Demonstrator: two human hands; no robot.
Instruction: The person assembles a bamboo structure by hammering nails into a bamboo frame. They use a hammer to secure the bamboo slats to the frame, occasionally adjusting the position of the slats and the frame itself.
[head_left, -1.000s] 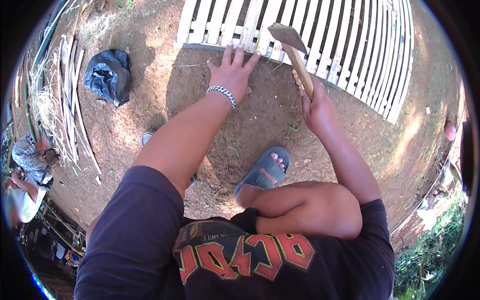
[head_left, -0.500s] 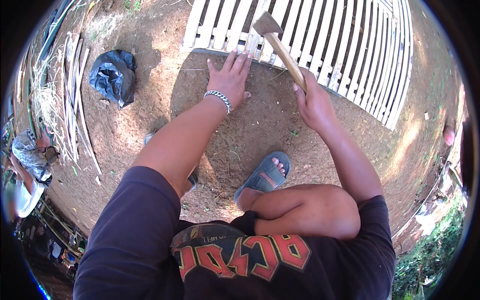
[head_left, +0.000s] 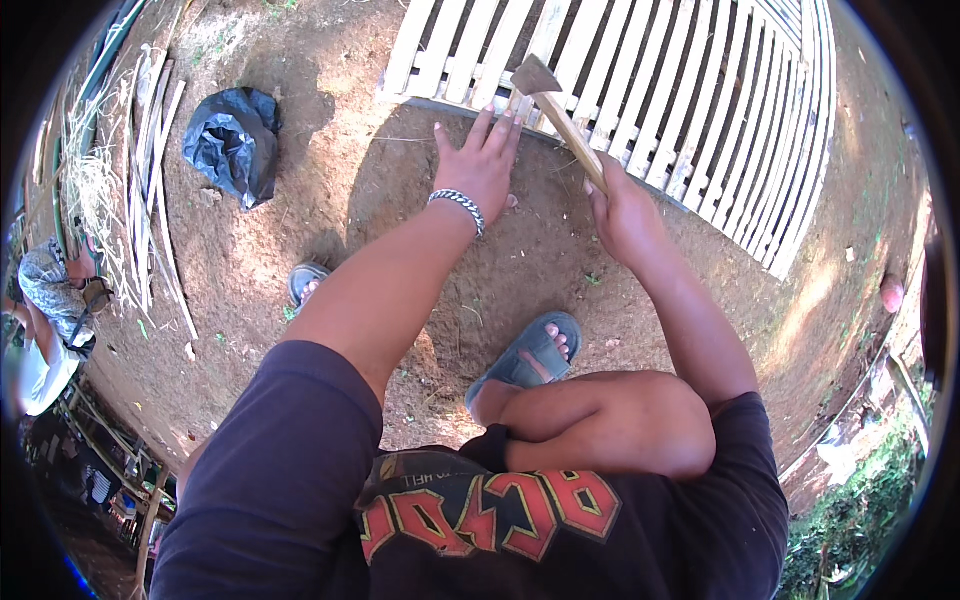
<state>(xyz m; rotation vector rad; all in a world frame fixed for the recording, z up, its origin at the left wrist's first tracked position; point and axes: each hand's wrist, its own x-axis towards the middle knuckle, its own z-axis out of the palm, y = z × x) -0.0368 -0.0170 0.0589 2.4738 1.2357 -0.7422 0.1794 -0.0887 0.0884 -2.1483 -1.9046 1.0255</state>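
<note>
Two bare hands of mine in frame, both at upper centre. Right hand (head_left: 628,215): closed round the lower end of a wooden-handled hatchet (head_left: 570,132), thumb along the handle. Hatchet is upper centre, tilted, handle running up and left to the metal head, which overlaps the near edge of a pale slatted panel (head_left: 665,95); can't tell if the head touches it. Left hand (head_left: 475,165): open, palm down, fingers reaching up to that same near edge, just left of the hatchet head; can't tell if they press on a slat. Chain bracelet (head_left: 460,205) on my left wrist. Panel fills upper centre to upper right, pale slats side by side with dark gaps, lying on bare brown soil (head_left: 420,270). Crumpled black plastic bag (head_left: 232,145) at upper left, well apart from my hands; long thin strips (head_left: 150,180) further left on the ground. My right sandal (head_left: 530,355) is near centre, left sandal (head_left: 308,283) partly behind my left forearm. Dark T-shirt (head_left: 290,430) with a red print across the bottom. Another person (head_left: 50,290) at the left edge, partly cut off. Reddish roundish object (head_left: 892,293) at far right, kind unclear; green plants (head_left: 860,530) lower right.
</note>
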